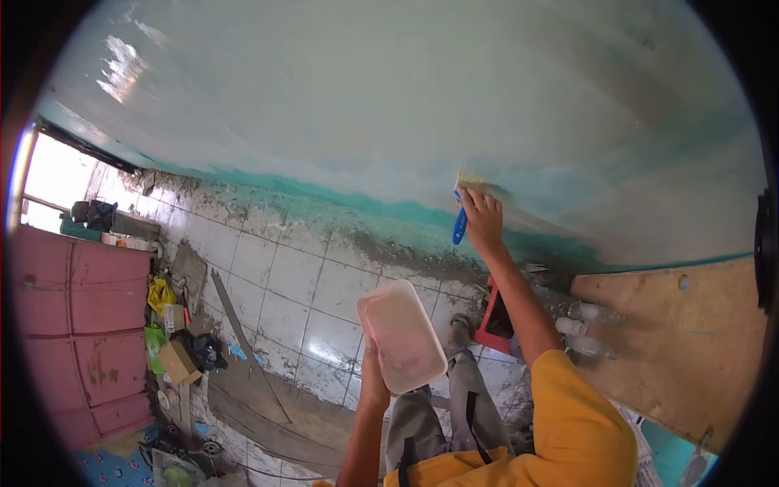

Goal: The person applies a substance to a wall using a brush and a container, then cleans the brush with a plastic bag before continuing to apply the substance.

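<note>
My right hand (484, 217) grips a paintbrush (460, 228) by its blue handle. The brush's pale bristles press against the wall (365, 105), low down near a teal strip where the whitish-grey coat ends. In my left hand (373, 377) is a shallow plastic tub (403, 337), pinkish-white with rounded corners, held by its side and tilted toward me. A thin pale residue coats the inside of the tub. The fingers of my left hand are mostly hidden beneath it.
Dirty white floor tiles (280, 280) run along the wall. A red plastic item (493, 329) stands by my foot, near clear plastic bottles (591, 347) and a wooden panel (682, 325). To the left are a pink cabinet (81, 316), a cardboard box (178, 363) and a wooden strip (231, 312).
</note>
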A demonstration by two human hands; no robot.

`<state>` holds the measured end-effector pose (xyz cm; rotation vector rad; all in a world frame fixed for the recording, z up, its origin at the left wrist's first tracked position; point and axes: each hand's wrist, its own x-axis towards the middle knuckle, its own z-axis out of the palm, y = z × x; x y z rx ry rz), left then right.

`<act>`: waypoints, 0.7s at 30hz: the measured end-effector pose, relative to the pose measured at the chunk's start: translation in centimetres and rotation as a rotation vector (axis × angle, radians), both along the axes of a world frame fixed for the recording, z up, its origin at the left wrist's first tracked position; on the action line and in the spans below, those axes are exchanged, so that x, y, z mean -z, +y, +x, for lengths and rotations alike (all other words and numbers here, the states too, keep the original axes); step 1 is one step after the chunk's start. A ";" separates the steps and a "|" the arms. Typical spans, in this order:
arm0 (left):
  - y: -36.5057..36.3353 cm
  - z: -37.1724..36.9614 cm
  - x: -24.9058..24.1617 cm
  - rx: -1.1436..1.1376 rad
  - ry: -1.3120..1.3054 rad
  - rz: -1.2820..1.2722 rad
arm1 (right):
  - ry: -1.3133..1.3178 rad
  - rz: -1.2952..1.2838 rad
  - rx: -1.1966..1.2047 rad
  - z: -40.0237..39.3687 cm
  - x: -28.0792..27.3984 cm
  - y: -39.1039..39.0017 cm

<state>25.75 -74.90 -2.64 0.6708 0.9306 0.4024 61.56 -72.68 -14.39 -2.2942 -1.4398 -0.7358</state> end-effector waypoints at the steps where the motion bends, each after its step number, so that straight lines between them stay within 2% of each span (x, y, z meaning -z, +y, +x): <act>1: 0.3 -0.3 0.1 0.007 -0.001 0.002 | -0.001 0.002 0.007 0.1 0.9 0.0; 3: 0.8 -1.0 0.2 0.028 0.007 0.016 | 0.134 -0.073 -0.051 0.5 2.1 -0.1; 4: 1.2 -1.4 0.2 0.035 0.006 0.016 | 0.134 -0.072 -0.044 0.4 0.5 0.2; 6: 1.7 -1.7 0.2 0.039 0.005 -0.013 | 0.076 0.061 -0.121 1.3 -4.1 0.5; 9: 2.2 -2.1 0.2 0.040 0.022 -0.032 | 0.012 0.196 -0.094 1.7 -11.4 0.4; 11: 2.3 -2.2 0.5 0.045 0.014 -0.024 | -0.176 0.418 -0.059 1.0 -15.4 0.4; 15: 2.4 -2.1 1.3 0.061 -0.016 -0.011 | -0.201 0.491 0.018 0.9 -14.2 0.7; 17: 2.5 -1.9 1.7 0.068 -0.005 0.004 | -0.151 0.247 0.077 0.5 -9.3 0.8; 21: 2.9 -1.3 1.0 0.091 0.000 0.048 | 0.004 0.078 0.041 -0.9 -0.8 0.8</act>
